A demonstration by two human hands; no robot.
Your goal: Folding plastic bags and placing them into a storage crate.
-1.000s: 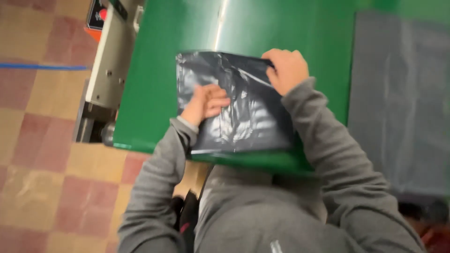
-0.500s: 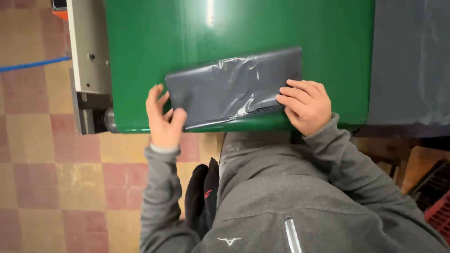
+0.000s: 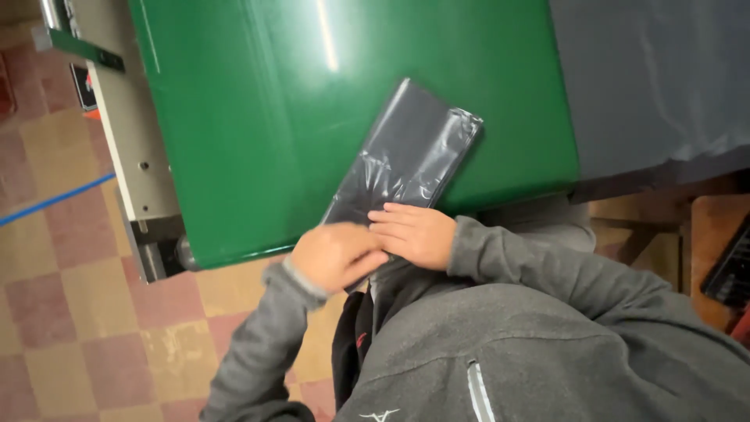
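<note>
Folded dark grey plastic bag (image 3: 406,160) on green table (image 3: 273,117), near edge, slanted.

Lower end of bag under both hands at table edge; upper end well beyond fingertips, lying free on green surface. Right hand (image 3: 414,233): fingers flat, close together, pressing on bag's lower end. Left hand (image 3: 336,255): curled, just beside right fingers and touching them; grip on bag cannot be told. Wide grey plastic sheet (image 3: 648,78) beyond right hand, well apart. Checkered floor (image 3: 70,297) past left hand.
</note>
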